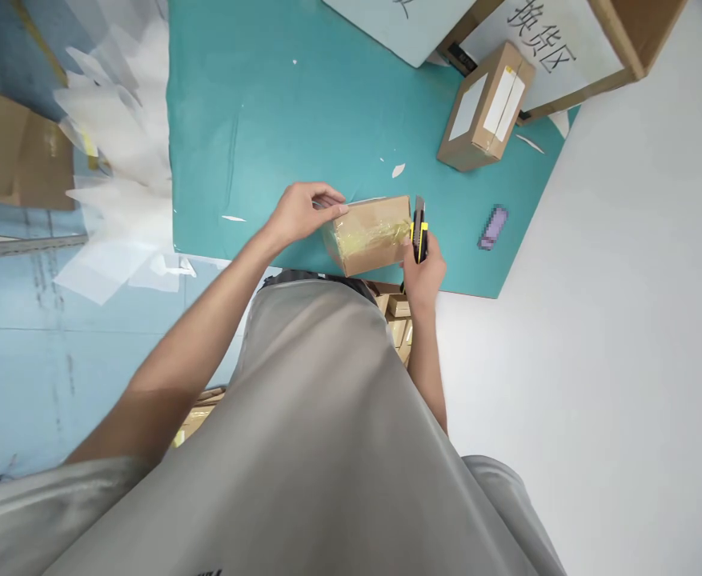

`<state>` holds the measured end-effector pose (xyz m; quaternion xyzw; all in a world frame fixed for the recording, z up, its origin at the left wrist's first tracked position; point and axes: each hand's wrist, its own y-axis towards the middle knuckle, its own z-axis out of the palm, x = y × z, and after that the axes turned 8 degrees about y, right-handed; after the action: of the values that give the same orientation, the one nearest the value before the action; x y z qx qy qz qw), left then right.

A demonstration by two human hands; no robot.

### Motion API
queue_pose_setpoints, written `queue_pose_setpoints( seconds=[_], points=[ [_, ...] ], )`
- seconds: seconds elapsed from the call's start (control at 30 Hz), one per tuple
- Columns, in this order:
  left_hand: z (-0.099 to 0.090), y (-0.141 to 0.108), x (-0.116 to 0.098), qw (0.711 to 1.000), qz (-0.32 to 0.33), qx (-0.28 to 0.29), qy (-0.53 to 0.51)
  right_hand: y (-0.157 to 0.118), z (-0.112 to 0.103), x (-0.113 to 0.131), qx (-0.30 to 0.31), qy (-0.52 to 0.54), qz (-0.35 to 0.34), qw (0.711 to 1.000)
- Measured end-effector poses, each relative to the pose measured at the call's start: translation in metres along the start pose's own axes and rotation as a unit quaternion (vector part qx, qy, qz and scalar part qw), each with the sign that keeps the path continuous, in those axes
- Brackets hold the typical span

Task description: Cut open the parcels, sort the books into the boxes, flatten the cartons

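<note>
A small cardboard box (375, 234) with clear yellowish tape along its face lies near the front edge of the teal table. My left hand (304, 213) holds its left end, with the thumb on the upper corner and the fingers along the far side. At the box's right end, my right hand (423, 270) is closed round a black and yellow utility knife (419, 234). The knife points away from me, its wide grey tip beside the box's far right corner. Part of my right fingers is hidden behind the handle and box.
On the teal table (302, 120) a taped box with white labels (487, 108) stands at right, near a bin with a handwritten sign (543, 48). A blurred purple item (493, 227) lies near the right edge. White sheets (119, 144) pile at left, beside a larger carton (18, 148).
</note>
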<state>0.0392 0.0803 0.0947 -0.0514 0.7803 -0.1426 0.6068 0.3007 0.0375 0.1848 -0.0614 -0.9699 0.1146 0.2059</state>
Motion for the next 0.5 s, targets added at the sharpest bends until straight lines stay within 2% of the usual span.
queue_pose_setpoints(
  seconds=[0.1, 0.23, 0.37, 0.5],
  points=[
    [-0.003, 0.010, -0.002, 0.999, 0.006, 0.032, -0.005, -0.027, -0.001, 0.020, 0.067, 0.023, 0.003, 0.997],
    [-0.009, 0.014, 0.003, 0.999, 0.014, 0.039, -0.002, -0.048, 0.012, 0.046, 0.127, 0.044, -0.027, 0.991],
    [-0.013, 0.016, 0.004, 0.999, 0.019, 0.042, -0.007, -0.046, 0.027, 0.065, 0.155, 0.016, -0.041, 0.987],
    [-0.012, 0.018, 0.005, 0.999, 0.018, 0.044, -0.011, -0.037, 0.031, 0.074, 0.164, -0.034, -0.038, 0.985]
  ],
)
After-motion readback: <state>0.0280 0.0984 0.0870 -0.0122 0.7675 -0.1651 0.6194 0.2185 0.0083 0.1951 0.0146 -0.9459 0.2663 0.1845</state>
